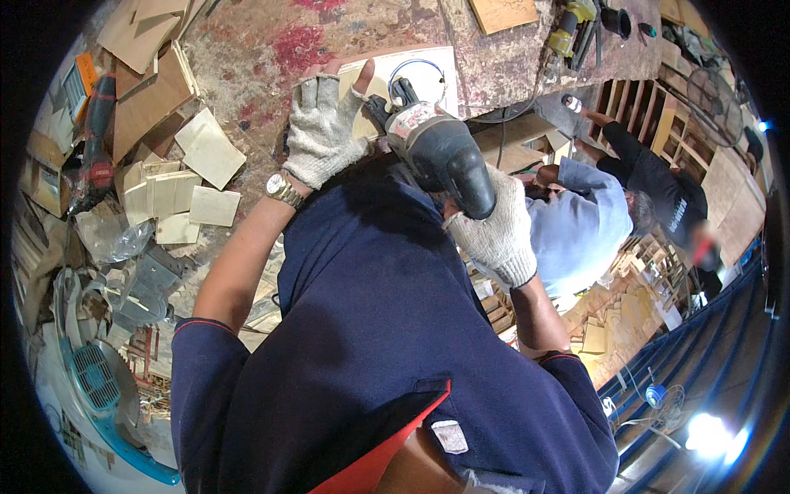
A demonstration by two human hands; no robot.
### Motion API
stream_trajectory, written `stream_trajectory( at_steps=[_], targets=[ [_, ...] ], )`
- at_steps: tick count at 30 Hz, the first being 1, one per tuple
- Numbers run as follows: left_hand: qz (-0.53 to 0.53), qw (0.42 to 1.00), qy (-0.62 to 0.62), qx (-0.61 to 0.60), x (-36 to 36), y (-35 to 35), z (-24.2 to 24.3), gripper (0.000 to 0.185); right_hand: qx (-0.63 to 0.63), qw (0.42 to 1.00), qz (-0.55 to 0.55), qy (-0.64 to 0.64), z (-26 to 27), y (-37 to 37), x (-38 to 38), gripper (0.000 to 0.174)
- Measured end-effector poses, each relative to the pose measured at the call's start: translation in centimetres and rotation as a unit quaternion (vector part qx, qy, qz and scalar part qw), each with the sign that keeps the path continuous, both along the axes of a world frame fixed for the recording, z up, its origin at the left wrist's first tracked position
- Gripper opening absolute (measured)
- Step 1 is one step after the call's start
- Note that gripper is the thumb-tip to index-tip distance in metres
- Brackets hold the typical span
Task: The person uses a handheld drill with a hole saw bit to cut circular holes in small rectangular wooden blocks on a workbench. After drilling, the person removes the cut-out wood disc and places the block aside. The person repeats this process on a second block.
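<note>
My left hand point(326, 126), in a fingerless knit glove, rests palm down at the left edge of a pale plywood board point(364, 74), thumb spread. A blue ring point(419, 60), apparently a drawn line, marks the board's right part. In a similar glove, my right hand point(498, 238) grips the rear of a grey and black power tool point(439, 151) that looks like a jigsaw. The tool's front end meets the board just below the ring. Its body hides the blade and part of the board.
Small plywood pieces point(213, 154) and larger offcuts point(151, 114) lie left on the stained worktable point(247, 68), near a red and black cordless tool point(95, 136). A yellow-green power tool point(571, 28) sits at upper right. Two people point(574, 216) are close on my right. A cable point(515, 115) hangs there.
</note>
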State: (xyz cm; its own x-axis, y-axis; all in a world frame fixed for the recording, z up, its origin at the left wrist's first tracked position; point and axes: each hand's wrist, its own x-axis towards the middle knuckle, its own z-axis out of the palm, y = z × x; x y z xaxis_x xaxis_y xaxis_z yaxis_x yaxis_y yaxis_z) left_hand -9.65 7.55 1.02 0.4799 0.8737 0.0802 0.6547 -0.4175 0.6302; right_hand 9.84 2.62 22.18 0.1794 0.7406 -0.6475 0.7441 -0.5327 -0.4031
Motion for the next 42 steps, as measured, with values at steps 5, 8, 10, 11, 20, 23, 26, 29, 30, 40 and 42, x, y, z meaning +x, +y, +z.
stream_trajectory(
  at_steps=[5,8,10,11,20,23,26,29,30,40,42],
  targets=[
    [0.000,1.000,0.003,0.007,0.0,-0.2,0.1,0.113,-0.046,0.999,-0.017,0.003,0.2,-0.1,0.2,0.038],
    [0.003,1.000,0.019,0.011,0.0,-0.4,0.1,0.107,0.004,1.000,-0.007,-0.006,-0.1,-0.5,0.0,0.037],
    [0.011,1.000,0.016,0.006,0.2,-0.7,0.0,0.105,0.027,0.999,0.007,-0.021,-0.3,-0.7,-0.1,0.037],
    [0.016,1.000,0.014,0.002,0.2,-0.8,0.0,0.104,0.037,0.999,0.016,-0.030,-0.4,-0.7,-0.1,0.036],
    [0.012,0.999,0.023,0.021,0.2,-1.5,-0.5,0.108,0.037,0.999,-0.005,-0.019,-0.9,-0.8,-0.3,0.024],
    [0.010,0.999,0.037,0.022,0.2,-1.7,-0.5,0.111,0.023,0.999,-0.034,0.014,-0.7,-1.1,-0.1,0.025],
    [0.011,0.999,0.037,0.010,0.2,-2.0,-0.5,0.111,0.041,0.998,-0.013,-0.039,-0.9,-1.4,-0.5,0.028],
    [0.010,0.999,0.036,0.006,0.2,-2.0,-0.6,0.111,0.041,0.998,-0.028,-0.037,-0.8,-1.5,-0.7,0.030],
    [0.011,0.999,0.031,0.006,0.3,-2.0,-0.6,0.108,0.026,0.999,-0.025,-0.036,-0.7,-1.4,-0.6,0.039],
    [0.028,0.999,0.017,-0.012,0.4,-2.3,0.2,0.095,-0.047,0.996,-0.074,-0.026,0.1,-0.5,-1.5,0.035],
    [0.032,0.999,0.015,-0.010,0.4,-2.3,0.2,0.093,-0.089,0.990,-0.104,-0.013,0.4,-0.1,-1.6,0.038]
  ],
)
